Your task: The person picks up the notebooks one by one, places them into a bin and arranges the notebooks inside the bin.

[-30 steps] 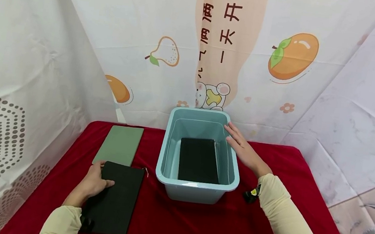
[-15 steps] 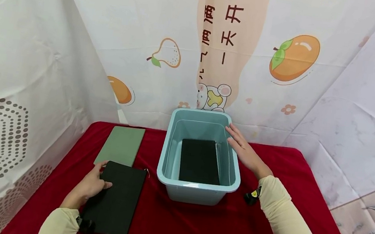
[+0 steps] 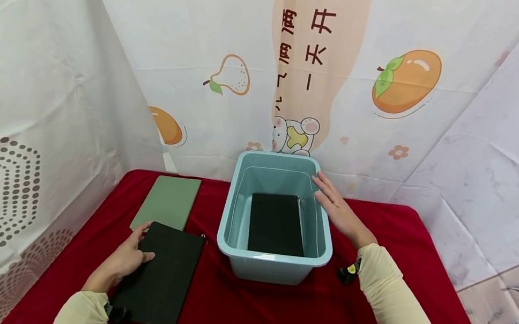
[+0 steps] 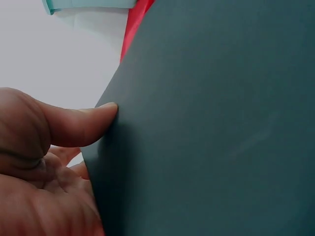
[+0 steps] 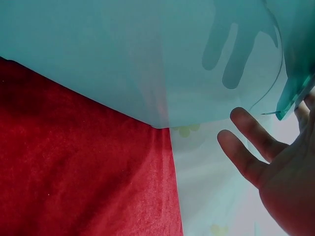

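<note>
In the head view a black notebook lies at the front left, a small light ribbon end showing by its far right corner. My left hand pinches its left edge, the thumb on the cover and the other fingers mostly hidden beneath. A light blue plastic bin stands at the centre with another black notebook inside. Beside the bin's right rim is my right hand, its fingers extended and spread, holding nothing. Whether those fingertips touch the rim I cannot tell.
A green notebook lies at the back left, just beyond the held notebook. Red cloth covers the table. Printed white curtains hang behind and at both sides.
The far left corner of the held notebook has shifted slightly to the right with my left hand. My right hand and the bin have stayed in place.
</note>
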